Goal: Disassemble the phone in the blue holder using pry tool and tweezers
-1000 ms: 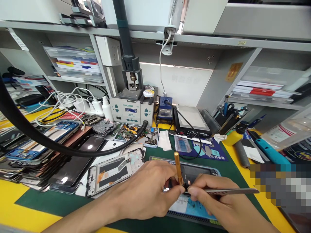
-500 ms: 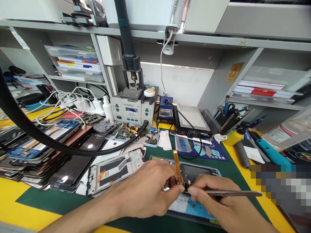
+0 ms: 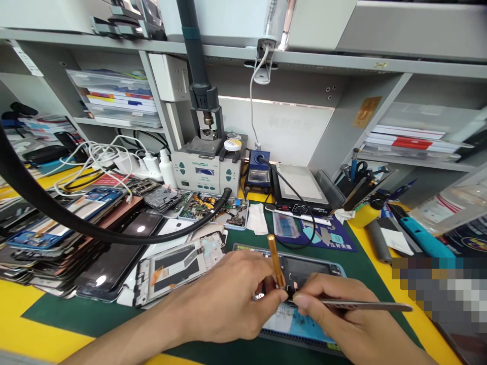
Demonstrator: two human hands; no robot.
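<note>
My left hand (image 3: 239, 289) is closed, thumb and fingers pinched around a slim gold-coloured rod-shaped tool (image 3: 274, 258) that stands nearly upright. Its lower end is hidden by the fingers. Metal tweezers (image 3: 365, 305) lie in my closed right hand (image 3: 342, 309), with the rear end pointing right and the tips hidden. Between the fingertips of both hands shows a small black part (image 3: 290, 291), too small to make out. Beneath the hands is an opened phone (image 3: 308, 268) with a blue frame, resting on a dark holder or mat (image 3: 300, 340).
Left of my hands lie a bare phone frame (image 3: 178, 268) and a stack of phones (image 3: 76, 218). A black hose (image 3: 95, 230) arcs over them from the hot-air station (image 3: 205, 170). Behind stand a soldering-iron holder (image 3: 259, 167) and heating plate (image 3: 299, 190). A yellow bottle (image 3: 367, 215) is right.
Almost nothing differs. The gold-coloured tool leans slightly more to the left, and the whole view has shifted slightly. Both hands keep their grip over the phone.
</note>
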